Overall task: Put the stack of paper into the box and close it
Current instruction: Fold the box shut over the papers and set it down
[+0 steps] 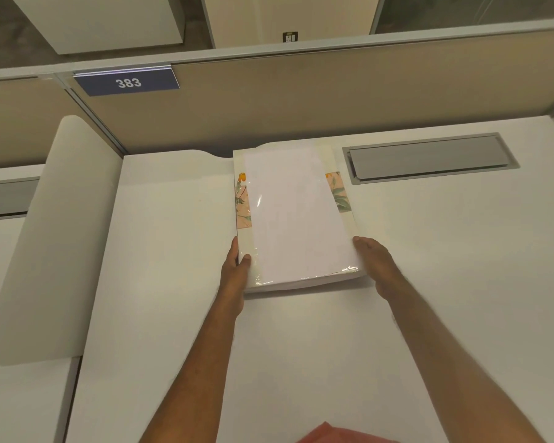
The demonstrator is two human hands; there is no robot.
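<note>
A stack of white paper (296, 215), shiny as if under clear film, lies flat on a wider cream box (325, 155) with a floral band across its middle. Both rest on the white desk, near the partition. My left hand (235, 266) grips the box's near left edge, thumb on top of the cream strip and fingers along the side. My right hand (378, 266) holds the near right corner, thumb against the edge and fingers hidden beneath. I cannot tell whether the box has a lid or how it opens.
A grey metal cable hatch (429, 158) is set into the desk (429, 282) right of the box. A beige partition (301, 100) with a blue sign "383" stands behind. A rounded white panel (55, 238) divides off the neighbouring desk at left. Pink fabric (327, 434) shows at the bottom edge.
</note>
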